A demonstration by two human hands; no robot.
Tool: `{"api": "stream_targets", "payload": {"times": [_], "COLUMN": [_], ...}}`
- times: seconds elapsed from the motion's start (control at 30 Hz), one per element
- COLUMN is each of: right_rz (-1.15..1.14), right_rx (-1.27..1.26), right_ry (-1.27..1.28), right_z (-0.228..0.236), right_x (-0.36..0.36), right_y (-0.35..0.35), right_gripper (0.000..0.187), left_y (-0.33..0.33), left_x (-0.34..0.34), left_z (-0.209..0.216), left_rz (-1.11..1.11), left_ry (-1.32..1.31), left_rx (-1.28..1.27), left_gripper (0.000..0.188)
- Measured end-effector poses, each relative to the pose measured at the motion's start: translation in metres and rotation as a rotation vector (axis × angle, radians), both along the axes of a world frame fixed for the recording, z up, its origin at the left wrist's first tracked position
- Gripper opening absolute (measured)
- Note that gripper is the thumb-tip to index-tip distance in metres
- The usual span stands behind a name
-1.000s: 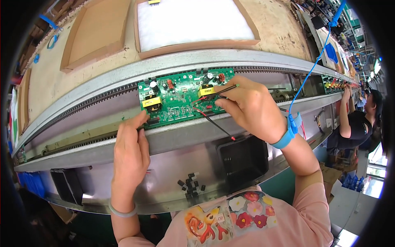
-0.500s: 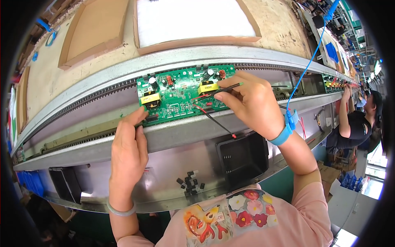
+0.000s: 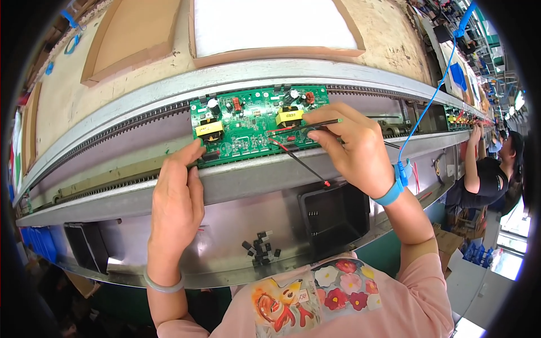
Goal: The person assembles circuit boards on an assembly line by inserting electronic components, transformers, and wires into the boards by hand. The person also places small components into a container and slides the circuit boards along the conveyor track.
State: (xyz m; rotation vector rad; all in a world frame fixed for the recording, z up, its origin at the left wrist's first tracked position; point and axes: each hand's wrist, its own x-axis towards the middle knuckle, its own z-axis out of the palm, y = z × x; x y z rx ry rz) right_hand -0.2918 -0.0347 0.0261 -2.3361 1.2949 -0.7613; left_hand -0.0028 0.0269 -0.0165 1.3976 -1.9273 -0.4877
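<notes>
A green circuit board (image 3: 248,121) lies along the metal conveyor track, with yellow-wrapped transformers (image 3: 209,129), capacitors and copper coils on it. My left hand (image 3: 176,205) grips its near left corner, index fingertip on the edge and thumb just below, by the rail. Over the board's right end, my right hand (image 3: 358,146) has thumb and index finger drawn together on a small dark item, mostly hidden. A black lead with a green tip (image 3: 329,122) crosses these fingers. Another black lead with a red end (image 3: 307,166) hangs over the near rail (image 3: 253,179).
Below the rail, a metal tray (image 3: 220,248) carries several loose black components (image 3: 262,248) and a black bin (image 3: 335,211). A blue cord (image 3: 428,101) runs up from my right wristband (image 3: 391,191). Cardboard trays (image 3: 276,58) lie beyond the track. Another person (image 3: 487,174) works at far right.
The whole view has shifted slightly. My right hand has edged a little rightward, and the green-tipped lead has tilted flatter. My left hand stays at the board's corner.
</notes>
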Motion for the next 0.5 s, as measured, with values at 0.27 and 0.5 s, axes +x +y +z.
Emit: {"api": "stream_targets", "payload": {"times": [0.27, 0.5], "right_rz": [0.110, 0.096], "right_rx": [-0.041, 0.006], "right_ry": [0.012, -0.018], "right_z": [0.0046, 0.0029], "right_x": [0.0009, -0.0053], "right_y": [-0.0016, -0.0040], "right_gripper": [0.021, 0.025], "left_y": [-0.0006, -0.0004], "left_x": [-0.0001, -0.0003], "left_z": [-0.0001, 0.0001], "left_rz": [-0.003, -0.004], "left_ry": [0.006, -0.001], "left_rx": [0.005, -0.006], "left_gripper": [0.041, 0.040]}}
